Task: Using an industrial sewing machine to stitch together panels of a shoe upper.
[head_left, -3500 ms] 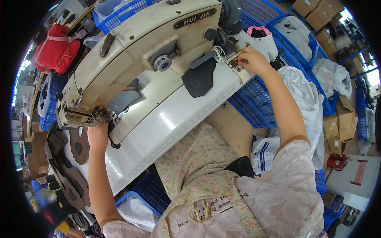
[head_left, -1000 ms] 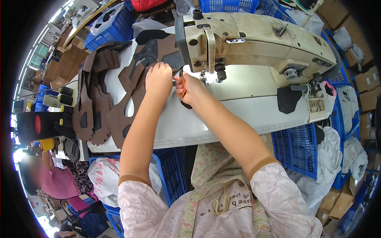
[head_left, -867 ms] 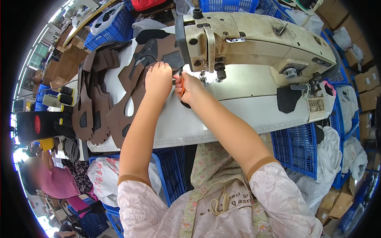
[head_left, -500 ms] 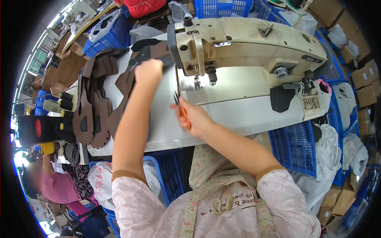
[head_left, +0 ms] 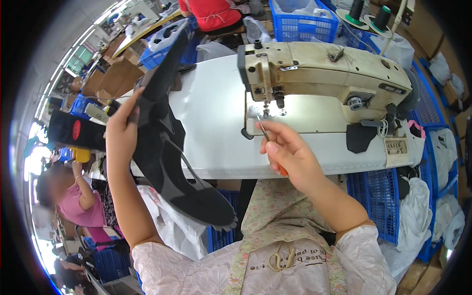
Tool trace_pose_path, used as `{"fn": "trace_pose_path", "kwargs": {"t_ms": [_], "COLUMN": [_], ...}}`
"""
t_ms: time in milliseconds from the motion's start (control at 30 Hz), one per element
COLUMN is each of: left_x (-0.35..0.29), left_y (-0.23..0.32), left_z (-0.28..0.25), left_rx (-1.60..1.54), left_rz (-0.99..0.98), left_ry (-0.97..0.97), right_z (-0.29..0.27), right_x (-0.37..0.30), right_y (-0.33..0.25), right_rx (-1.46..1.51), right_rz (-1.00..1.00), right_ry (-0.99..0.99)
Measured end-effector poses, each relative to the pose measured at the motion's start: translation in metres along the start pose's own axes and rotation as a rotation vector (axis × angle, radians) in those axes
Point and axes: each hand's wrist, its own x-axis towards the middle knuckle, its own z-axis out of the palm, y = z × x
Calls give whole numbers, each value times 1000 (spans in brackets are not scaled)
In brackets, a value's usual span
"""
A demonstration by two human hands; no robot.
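My left hand (head_left: 121,135) is closed on the edge of a large, floppy cut panel (head_left: 157,152), black on the side that shows. Lifted off the left part of the white sewing table (head_left: 211,113), the panel hangs over the front edge, with cut-out gaps and a notched lower end. Closed around a pair of thread snips (head_left: 265,132) with orange handles is my right hand (head_left: 297,160). The blades point up toward the needle area of the cream sewing machine (head_left: 319,73), apart from it. Part of my left fingers is hidden behind the panel.
A small black fabric piece (head_left: 360,137) lies at the machine's right front. Blue crates (head_left: 371,196) with white bags stand below and around the table. Thread cones (head_left: 381,19) rise behind. One person in pink (head_left: 73,201) is at left, another in red (head_left: 214,17) at the back.
The brown panels that lay on the table's left side are lifted in my left hand, which came left and nearer, black side showing. My right hand moved right with the snips.
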Motion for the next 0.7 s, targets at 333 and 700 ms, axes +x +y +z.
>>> {"fn": "trace_pose_path", "kwargs": {"t_ms": [333, 700], "left_x": [-93, -126], "left_y": [37, 20], "left_z": [-37, -49], "left_rx": [-21, -46], "left_rz": [-116, -97], "left_ry": [-87, -82], "right_z": [48, 39], "right_x": [35, 66], "right_y": [24, 31], "right_rx": [-425, -954], "right_rz": [-316, -1232], "right_ry": [35, 293]}}
